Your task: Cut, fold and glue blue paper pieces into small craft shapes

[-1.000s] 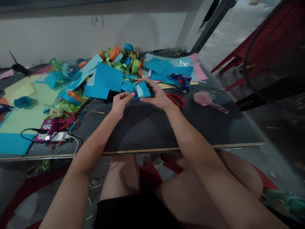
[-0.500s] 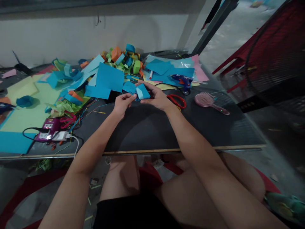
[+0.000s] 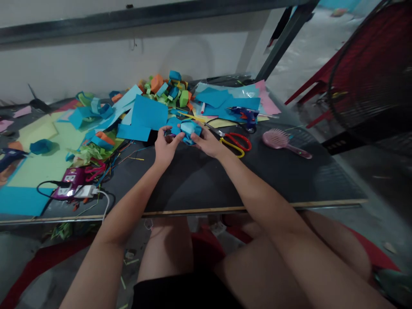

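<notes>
Between my two hands, above the dark table, is a small folded blue paper piece (image 3: 189,127) with a lighter blue face. My left hand (image 3: 166,145) pinches its left side, thumb along the near edge. My right hand (image 3: 207,140) grips its right side with the thumb in front; the other fingers are partly behind the paper. Just right of my right hand lie scissors (image 3: 237,141) with red and yellow handles. Flat blue paper sheets (image 3: 148,112) lie beyond my left hand. A heap of folded orange, green and blue paper pieces (image 3: 170,88) sits at the back.
A blue glue gun (image 3: 246,116) and a pink hairbrush (image 3: 279,139) lie to the right. At left are a purple power strip (image 3: 69,176) with plugged-in cords, crumpled paper (image 3: 88,150) and yellow sheets (image 3: 35,171). A fan (image 3: 370,77) stands at the right.
The folded blue paper has been turned in my hands, and my right fingers have closed in around it. The scissors show more fully now. The view has tilted slightly upward.
</notes>
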Demonstrator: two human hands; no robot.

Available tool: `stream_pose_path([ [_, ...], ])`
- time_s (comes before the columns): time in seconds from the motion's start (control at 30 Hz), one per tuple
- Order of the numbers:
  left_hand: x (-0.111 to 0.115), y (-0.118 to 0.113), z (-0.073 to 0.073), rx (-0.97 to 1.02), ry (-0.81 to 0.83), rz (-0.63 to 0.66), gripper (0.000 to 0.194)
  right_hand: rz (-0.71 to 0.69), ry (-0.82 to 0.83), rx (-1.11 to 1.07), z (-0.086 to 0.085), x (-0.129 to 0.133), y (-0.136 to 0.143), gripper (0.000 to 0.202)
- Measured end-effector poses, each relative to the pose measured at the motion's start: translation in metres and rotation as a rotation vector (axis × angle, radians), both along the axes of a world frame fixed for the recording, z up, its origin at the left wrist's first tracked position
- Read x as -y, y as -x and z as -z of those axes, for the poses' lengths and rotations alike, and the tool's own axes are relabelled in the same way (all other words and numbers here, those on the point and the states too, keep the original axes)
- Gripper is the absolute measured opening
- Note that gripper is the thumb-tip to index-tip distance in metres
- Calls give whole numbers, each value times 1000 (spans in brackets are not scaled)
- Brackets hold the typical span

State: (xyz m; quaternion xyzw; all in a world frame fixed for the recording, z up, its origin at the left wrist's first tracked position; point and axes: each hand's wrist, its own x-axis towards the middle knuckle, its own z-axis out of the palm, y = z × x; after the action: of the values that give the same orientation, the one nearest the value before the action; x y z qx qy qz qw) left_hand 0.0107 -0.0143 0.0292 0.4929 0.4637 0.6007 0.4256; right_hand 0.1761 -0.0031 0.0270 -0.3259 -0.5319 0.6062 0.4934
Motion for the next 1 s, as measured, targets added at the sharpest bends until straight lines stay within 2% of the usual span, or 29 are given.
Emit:
stream_pose_path([
  [0.17, 4, 1, -2, -99, -35, -23, 52, 23, 81, -54, 15, -8, 7, 53],
  [0.37, 5, 1, 0, -140, -18, -168, 51, -38, 28, -61, 6, -5, 11, 55],
  [0.47, 3, 3, 1, -181, -21, -191, 53, -12, 0, -9, 2, -2, 11, 51],
  [0.77, 1, 1, -2, -96, -56, -7, 46, 95, 52, 0, 5, -5, 10, 43],
  [1.0, -4, 4, -4, -38, -119, 33, 46, 109, 51, -103, 4, -5, 10, 38],
])
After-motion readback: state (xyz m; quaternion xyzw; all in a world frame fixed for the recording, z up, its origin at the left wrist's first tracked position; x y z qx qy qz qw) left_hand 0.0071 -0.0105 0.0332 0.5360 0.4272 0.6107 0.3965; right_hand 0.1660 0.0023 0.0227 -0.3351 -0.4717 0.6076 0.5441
